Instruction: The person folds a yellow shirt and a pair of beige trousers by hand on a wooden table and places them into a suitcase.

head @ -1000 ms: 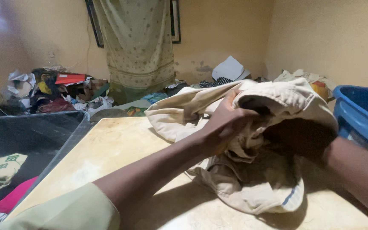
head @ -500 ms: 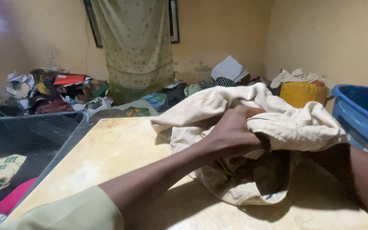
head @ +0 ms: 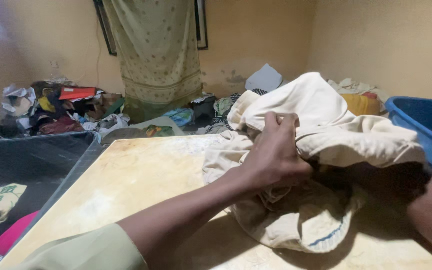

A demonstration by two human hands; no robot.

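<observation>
Head view: left hand is fisted tight on a cream garment bunched at centre-right of the yellowish table, w/ its lower folds resting on the tabletop. Right hand is buried inside the cloth at approx 3 o'clock from the left, only the forearm showing, so can't tell its grip. Blue tub sits at 3 o'clock, black bin w/ clothes at 9, clothes pile at 10–11.
</observation>
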